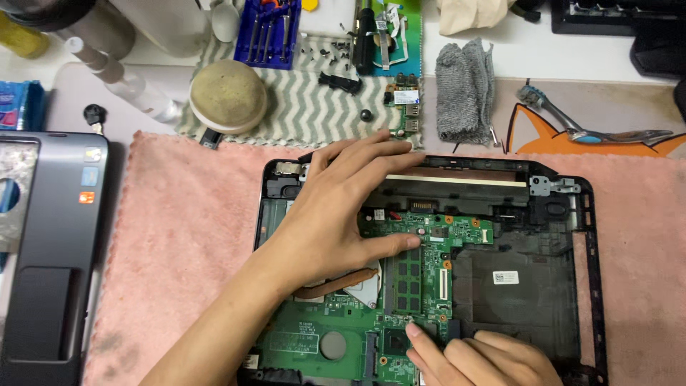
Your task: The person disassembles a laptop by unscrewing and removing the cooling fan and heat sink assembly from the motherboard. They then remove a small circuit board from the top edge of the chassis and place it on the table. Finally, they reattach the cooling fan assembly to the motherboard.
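Here, a person bends over an opened laptop base [564,300], a black shell that lies on a pink towel [186,236]. Inside the shell sits a green circuit board [421,271].

The left hand [336,214] is open and lies flat across the upper left part of the shell. Its fingers [371,154] stretch toward the back edge, and its thumb presses on the green board near the middle. It grips nothing. Just under this hand a copper pipe [336,284] curves out from below the wrist.

The right hand [479,361] comes in from the bottom edge of the view. It is loosely curled, and one fingertip touches the lower part of the green board, beside a dark square chip [395,342]. It does not seem to hold anything, though part of the hand is cut off.

Behind the laptop lies a green and white wavy cloth [307,107]. On it are small black screws [321,50], a little green board with ports [406,107] and a round tan pad [229,95]. A blue tray of screwdriver bits [268,32] stands at the back. A folded grey cloth [464,89] lies to the right, and metal tweezers [593,132] lie further right. A grey laptop cover [50,250] rests on the far left.
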